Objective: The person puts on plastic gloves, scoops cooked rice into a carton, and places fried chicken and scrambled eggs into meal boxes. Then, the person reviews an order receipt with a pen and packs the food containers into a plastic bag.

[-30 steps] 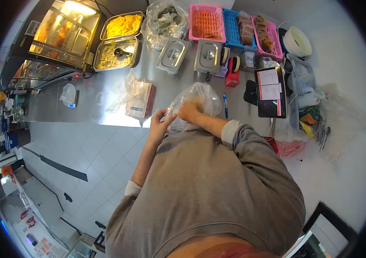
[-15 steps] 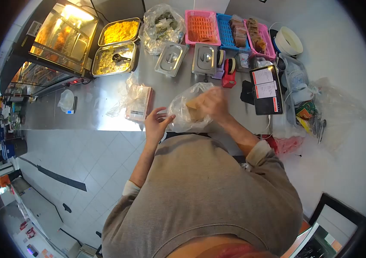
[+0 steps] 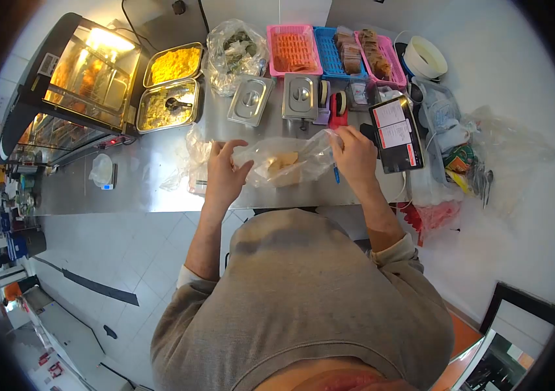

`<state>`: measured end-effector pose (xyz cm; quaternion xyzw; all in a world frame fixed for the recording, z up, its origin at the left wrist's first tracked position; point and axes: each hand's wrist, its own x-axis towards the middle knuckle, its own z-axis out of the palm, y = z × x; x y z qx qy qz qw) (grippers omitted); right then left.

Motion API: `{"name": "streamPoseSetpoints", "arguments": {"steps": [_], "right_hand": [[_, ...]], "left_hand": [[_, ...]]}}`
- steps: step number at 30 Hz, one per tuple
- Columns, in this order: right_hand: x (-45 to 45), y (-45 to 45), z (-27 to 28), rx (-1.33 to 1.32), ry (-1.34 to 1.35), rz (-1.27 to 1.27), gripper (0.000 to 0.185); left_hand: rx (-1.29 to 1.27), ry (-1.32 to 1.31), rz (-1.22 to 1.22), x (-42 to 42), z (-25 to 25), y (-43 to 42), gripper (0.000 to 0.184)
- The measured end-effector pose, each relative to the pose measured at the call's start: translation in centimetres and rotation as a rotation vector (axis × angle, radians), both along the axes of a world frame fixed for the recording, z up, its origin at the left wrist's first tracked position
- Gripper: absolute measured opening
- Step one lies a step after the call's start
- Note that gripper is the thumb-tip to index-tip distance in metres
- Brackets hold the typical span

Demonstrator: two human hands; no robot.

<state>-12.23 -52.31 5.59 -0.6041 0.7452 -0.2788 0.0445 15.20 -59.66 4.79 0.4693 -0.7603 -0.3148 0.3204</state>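
A clear plastic bag lies stretched sideways at the counter's front, between my two hands. Inside it shows a tan, paper-like item, its exact kind blurred by the film. My right hand pinches the bag's right end. At the bag's left end is my left hand, thumb and fingers apart in a C shape. Behind that hand sits a stack of clear plastic bags, partly hidden by it.
A tablet stands right of my right hand. Behind are lidded steel containers, tape dispensers, coloured baskets and trays of yellow food. A heated display cabinet stands left, near a small scale.
My right hand has come off the tan item and moved right, now drawing out the bag's right end. The bag has stretched wider. My left hand has shifted slightly left.
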Motion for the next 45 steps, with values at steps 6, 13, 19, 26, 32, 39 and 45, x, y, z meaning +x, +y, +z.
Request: {"name": "streamPoseSetpoints", "arguments": {"steps": [6, 13, 19, 26, 32, 39, 45], "right_hand": [[-0.2, -0.5, 1.9, 0.194, -0.639, 0.312, 0.047], [-6.4, 0.7, -12.1, 0.367, -0.229, 0.27, 0.098], [4.4, -4.4, -17.4, 0.257, -0.801, 0.338, 0.086], [6.7, -2.9, -17.1, -0.036, -0.081, 0.351, 0.049], [6.2, -0.1, -1.9, -0.159, -0.082, 0.438, 0.049], [-4.8, 6.5, -2.2, -0.36, 0.199, 0.391, 0.075], [-5.2, 4.6, -4.8, -0.746, -0.235, 0.295, 0.079]], "left_hand": [[0.072, 0.097, -0.08, 0.6, 2.1, 0.0, 0.054], [-0.153, 0.103, -0.057, 4.7, -15.8, 1.2, 0.111], [0.517, 0.245, -0.317, -3.6, -18.6, -4.3, 0.083], [-0.404, -0.175, -0.693, -5.1, -20.2, -4.6, 0.059], [0.601, 0.686, -0.589, -11.3, -14.7, -1.7, 0.051], [1.38, 0.898, -0.434, -12.3, 1.5, -4.0, 0.039], [1.078, 0.644, -0.408, -14.5, 5.6, -2.9, 0.02]]}}
